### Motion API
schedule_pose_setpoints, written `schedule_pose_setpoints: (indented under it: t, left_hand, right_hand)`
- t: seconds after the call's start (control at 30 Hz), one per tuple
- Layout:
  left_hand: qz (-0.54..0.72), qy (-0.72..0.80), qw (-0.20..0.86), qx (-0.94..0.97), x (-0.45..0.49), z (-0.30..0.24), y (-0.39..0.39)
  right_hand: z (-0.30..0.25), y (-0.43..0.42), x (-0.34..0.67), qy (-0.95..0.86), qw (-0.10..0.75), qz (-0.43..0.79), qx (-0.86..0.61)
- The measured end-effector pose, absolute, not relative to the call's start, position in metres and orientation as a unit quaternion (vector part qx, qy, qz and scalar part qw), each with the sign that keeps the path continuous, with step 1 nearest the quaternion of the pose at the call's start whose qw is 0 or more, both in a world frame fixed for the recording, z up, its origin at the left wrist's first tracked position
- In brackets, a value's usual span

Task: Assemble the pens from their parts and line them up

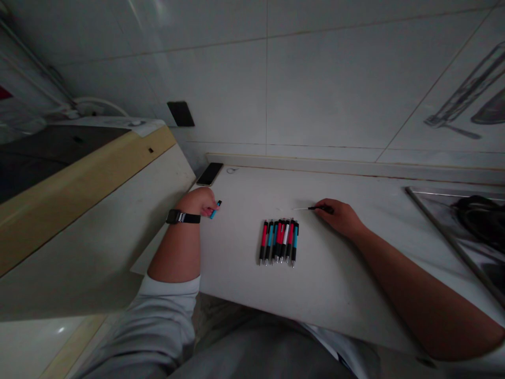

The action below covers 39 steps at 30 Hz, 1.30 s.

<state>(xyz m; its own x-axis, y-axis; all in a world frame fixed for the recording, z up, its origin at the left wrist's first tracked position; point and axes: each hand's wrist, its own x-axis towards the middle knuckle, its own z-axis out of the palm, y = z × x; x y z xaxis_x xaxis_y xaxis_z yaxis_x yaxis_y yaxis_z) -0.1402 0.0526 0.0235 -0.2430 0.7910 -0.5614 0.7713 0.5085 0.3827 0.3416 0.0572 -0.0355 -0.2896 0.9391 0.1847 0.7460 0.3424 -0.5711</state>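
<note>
My left hand (206, 202), with a watch on its wrist, is closed around a blue pen barrel (215, 211) with a black end, above the left of the counter. My right hand (342, 215) is closed on a black pen part (314, 208). From that part a thin pale rod, like a refill, points left. Several click pens (278, 241) in red, blue and white with black grips lie side by side between my hands, silver tips toward me. Neither hand touches this row.
A phone (210, 174) lies at the counter's back left corner, beside a small ring-shaped item (232, 170). To the right is a metal-edged stove top (442, 226). A yellow-edged cabinet (153, 145) stands at the left, and a tiled wall (315, 95) rises behind.
</note>
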Motion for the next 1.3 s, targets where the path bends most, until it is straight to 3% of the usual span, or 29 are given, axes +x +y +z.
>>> schedule_pose_setpoints:
  t: [0.43, 0.7, 0.8, 0.97, 1.17, 1.3]
  left_hand:
    - [-0.02, 0.769, 0.344, 0.539, -0.14, 0.03, 0.05]
    - [0.204, 0.681, 0.195, 0.676, -0.086, 0.029, 0.058]
    - [0.285, 0.603, 0.172, 0.725, -0.052, 0.019, 0.056]
    - [0.34, 0.464, 0.244, 0.781, -0.001, 0.01, 0.039]
    - [0.366, 0.406, 0.307, 0.779, 0.043, 0.009, 0.012]
    - [0.368, 0.404, 0.303, 0.78, 0.055, 0.007, 0.003]
  right_hand:
    - [-0.028, 0.052, 0.334, -0.868, 0.185, 0.034, -0.46]
    - [-0.022, 0.048, 0.33, -0.835, 0.239, 0.06, -0.492]
    - [-0.021, 0.044, 0.323, -0.808, 0.29, 0.111, -0.501]
    - [-0.023, 0.037, 0.306, -0.735, 0.389, 0.27, -0.485]
    - [-0.019, 0.019, 0.279, -0.657, 0.447, 0.476, -0.376]
    - [-0.013, 0.009, 0.266, -0.62, 0.465, 0.529, -0.346]
